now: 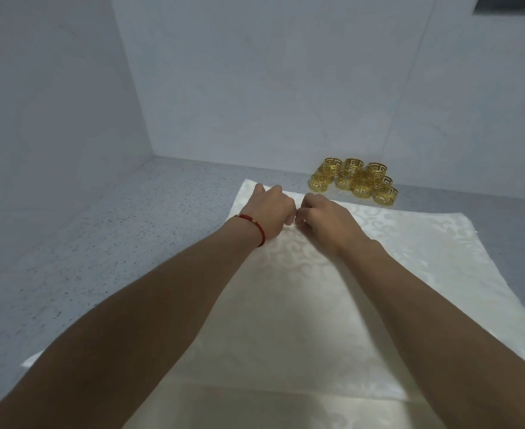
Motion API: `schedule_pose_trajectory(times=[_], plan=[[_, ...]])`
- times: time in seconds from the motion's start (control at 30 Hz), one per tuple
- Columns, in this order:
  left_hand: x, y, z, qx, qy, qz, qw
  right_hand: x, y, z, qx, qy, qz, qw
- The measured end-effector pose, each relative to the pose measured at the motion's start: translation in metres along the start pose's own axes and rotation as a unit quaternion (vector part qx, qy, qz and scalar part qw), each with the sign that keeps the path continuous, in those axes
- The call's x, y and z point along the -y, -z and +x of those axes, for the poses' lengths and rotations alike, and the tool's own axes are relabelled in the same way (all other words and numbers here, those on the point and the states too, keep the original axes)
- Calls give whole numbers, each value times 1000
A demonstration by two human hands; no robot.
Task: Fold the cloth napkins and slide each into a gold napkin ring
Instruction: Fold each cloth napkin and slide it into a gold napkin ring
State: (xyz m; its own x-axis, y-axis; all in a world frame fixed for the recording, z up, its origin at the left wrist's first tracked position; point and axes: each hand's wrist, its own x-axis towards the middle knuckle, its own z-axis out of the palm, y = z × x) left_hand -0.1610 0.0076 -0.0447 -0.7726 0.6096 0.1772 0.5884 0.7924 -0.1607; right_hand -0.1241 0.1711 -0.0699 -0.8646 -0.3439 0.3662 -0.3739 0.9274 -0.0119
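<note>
A cream damask napkin (301, 305) lies spread flat on the speckled grey counter (115, 243). Both my hands are side by side near its far edge. My left hand (270, 212), with a red cord bracelet on the wrist, has its fingers curled down and pinches the cloth. My right hand (329, 221) does the same right beside it, thumbs nearly touching. A cluster of several gold napkin rings (355, 181) with a cut-out key pattern stands just beyond the napkin, to the right of my hands.
White walls meet in a corner behind the counter at the left (152, 153). More cream cloth (286, 410) shows under the near edge of the napkin. Bare counter lies to the left of the napkin.
</note>
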Motion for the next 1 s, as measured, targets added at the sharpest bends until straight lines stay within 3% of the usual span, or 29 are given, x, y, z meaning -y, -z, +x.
schedule_pose_trajectory(times=[0.1,0.23,0.4,0.6,0.67,0.73,0.8,0.87,1.0], plan=[[2,-6,-5,-18,39,-85,995,-3,-2,-6,10,-15,42,999],[2,-16,-9,-45,153,-234,959,-1,-4,-2,-15,-147,189,971],[-4,-14,-10,-28,135,-169,976,-3,-4,1,3,-131,154,979],[-3,-4,-18,-29,-15,-18,999,2,5,-9,9,6,-11,1000],[-4,-2,-19,-30,-16,-27,999,4,7,-11,28,9,-31,999],[-4,-4,-21,-25,20,-79,996,5,7,-13,31,-50,15,998],[-3,-10,-23,-25,89,-207,974,5,4,-14,15,-126,111,986],[0,-18,-23,-36,141,-283,948,5,0,-13,19,-151,135,979],[-7,-14,-27,-19,128,-229,965,7,1,-13,40,-95,36,994]])
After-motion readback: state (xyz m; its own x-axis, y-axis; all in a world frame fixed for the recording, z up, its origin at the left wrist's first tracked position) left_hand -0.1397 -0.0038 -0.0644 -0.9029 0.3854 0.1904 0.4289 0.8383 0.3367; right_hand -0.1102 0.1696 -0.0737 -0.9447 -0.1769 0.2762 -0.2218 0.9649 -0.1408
